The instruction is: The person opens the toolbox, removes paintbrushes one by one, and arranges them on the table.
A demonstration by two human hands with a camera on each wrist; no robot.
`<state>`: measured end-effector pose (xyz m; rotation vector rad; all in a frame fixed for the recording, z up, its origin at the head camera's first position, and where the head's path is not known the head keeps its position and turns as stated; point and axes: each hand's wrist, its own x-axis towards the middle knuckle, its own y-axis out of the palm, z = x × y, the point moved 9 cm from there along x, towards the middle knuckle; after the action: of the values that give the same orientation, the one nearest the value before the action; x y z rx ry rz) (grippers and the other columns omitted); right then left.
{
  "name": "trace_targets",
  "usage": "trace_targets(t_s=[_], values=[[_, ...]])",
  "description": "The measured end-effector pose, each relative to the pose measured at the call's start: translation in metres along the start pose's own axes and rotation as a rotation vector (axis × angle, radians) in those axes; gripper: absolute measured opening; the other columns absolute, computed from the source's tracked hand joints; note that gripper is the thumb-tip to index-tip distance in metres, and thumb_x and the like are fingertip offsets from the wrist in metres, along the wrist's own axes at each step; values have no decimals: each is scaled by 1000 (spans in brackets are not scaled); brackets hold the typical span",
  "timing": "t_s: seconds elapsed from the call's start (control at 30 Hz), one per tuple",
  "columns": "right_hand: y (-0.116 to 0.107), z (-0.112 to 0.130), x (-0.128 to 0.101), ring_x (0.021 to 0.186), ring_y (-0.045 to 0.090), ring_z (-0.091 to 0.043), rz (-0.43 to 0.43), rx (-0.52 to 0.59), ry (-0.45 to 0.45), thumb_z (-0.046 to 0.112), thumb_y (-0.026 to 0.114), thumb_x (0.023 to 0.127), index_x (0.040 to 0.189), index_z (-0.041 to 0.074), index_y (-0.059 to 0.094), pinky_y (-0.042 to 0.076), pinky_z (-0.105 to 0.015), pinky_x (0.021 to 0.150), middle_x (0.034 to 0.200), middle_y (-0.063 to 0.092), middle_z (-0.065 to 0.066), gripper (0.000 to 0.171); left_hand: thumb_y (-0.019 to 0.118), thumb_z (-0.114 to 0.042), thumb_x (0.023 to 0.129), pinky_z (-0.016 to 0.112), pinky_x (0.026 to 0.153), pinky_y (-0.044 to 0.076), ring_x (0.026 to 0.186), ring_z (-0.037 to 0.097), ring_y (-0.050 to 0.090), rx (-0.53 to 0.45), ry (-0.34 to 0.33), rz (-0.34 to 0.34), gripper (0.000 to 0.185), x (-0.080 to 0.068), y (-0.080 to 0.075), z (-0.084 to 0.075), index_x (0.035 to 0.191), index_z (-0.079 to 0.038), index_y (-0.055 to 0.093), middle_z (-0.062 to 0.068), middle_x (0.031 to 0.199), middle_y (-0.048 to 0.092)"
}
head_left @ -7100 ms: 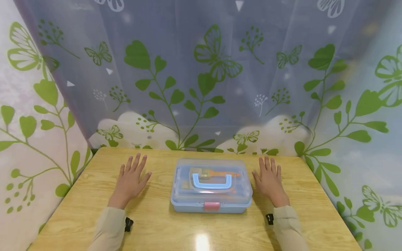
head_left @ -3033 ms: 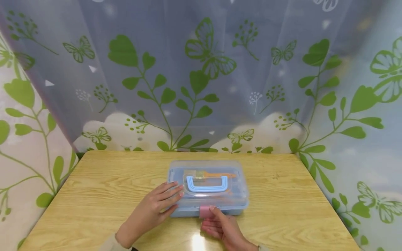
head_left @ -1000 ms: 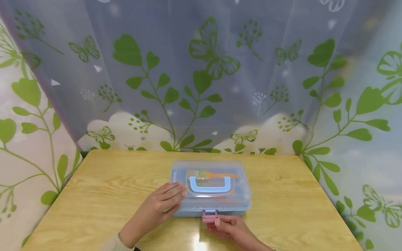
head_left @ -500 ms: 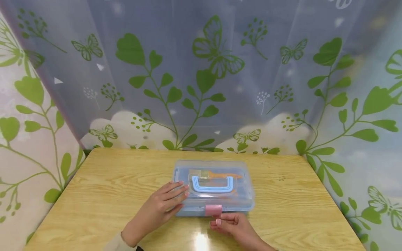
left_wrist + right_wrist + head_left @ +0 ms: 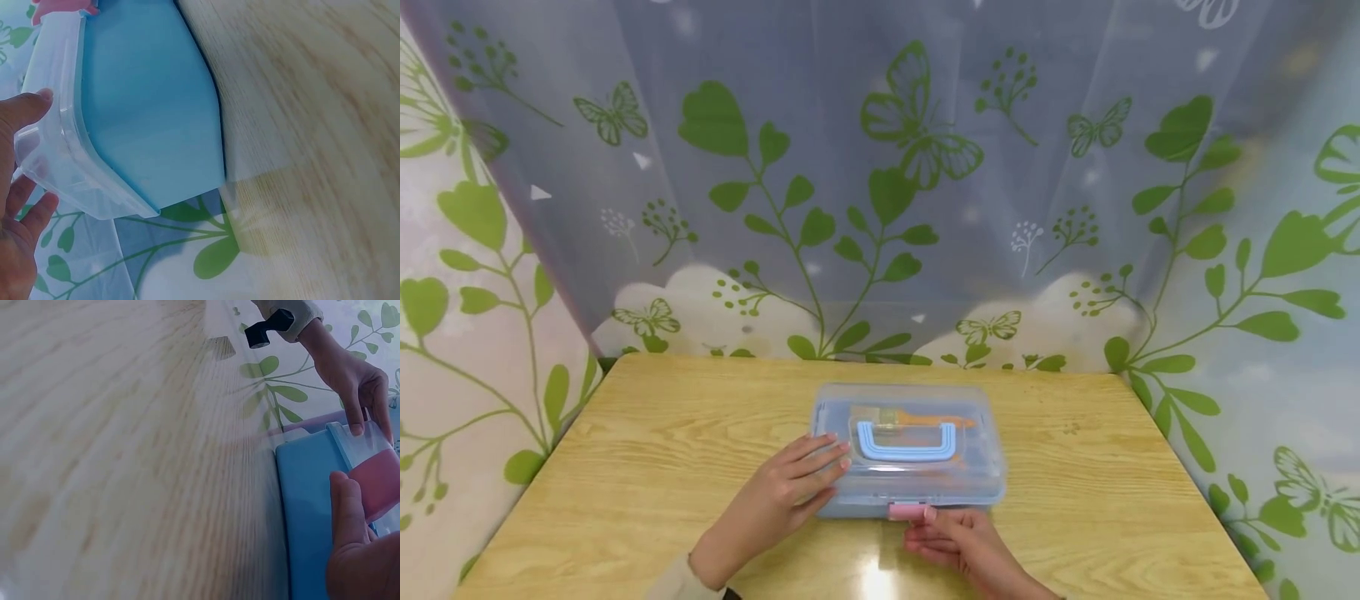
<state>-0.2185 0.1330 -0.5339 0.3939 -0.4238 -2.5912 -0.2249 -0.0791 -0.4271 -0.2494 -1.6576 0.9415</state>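
A box with a light-blue base [image 5: 850,505] and a clear lid [image 5: 977,475] lies mid-table, a blue handle [image 5: 906,442] flat on top. My left hand [image 5: 790,490] rests on the lid's front left corner with straight fingers; in the left wrist view its fingers [image 5: 22,112] touch the lid rim [image 5: 59,137]. My right hand [image 5: 951,537] is at the front, curled, and its thumb [image 5: 347,512] presses the pink latch [image 5: 378,481], seen tipped outward in the head view as the pink latch [image 5: 908,511].
A brush with an orange handle [image 5: 936,419] shows through the lid. The wooden table [image 5: 662,433] stands against leaf-patterned curtains [image 5: 880,208] on three sides. A black strap [image 5: 269,328] sits on the left sleeve.
The pink latch lay flat against the box front half a second ago; it now sits lower and tipped out at my right fingertips. My left hand has stayed on the lid.
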Motion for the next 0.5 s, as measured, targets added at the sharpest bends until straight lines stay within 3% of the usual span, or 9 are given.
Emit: trace_targets(t_s=[0.3,0.5], values=[[-2,-3,-6,113,71,-24,15,-90,18,16,57,105,132,-15,58,54,-33,99,125,70,-19,41,84,-13,76,41,113,43,122,33,64,-3,9,-4,48,0,3,-2,122,-6,74,11,132,69],[-7,-1,-7,108,73,-21,-1,-187,-5,13,63,101,137,-20,50,56,-28,94,124,68,-27,51,82,-14,79,40,115,41,123,33,64,-3,3,-3,45,0,2,1,123,-6,74,11,133,68]])
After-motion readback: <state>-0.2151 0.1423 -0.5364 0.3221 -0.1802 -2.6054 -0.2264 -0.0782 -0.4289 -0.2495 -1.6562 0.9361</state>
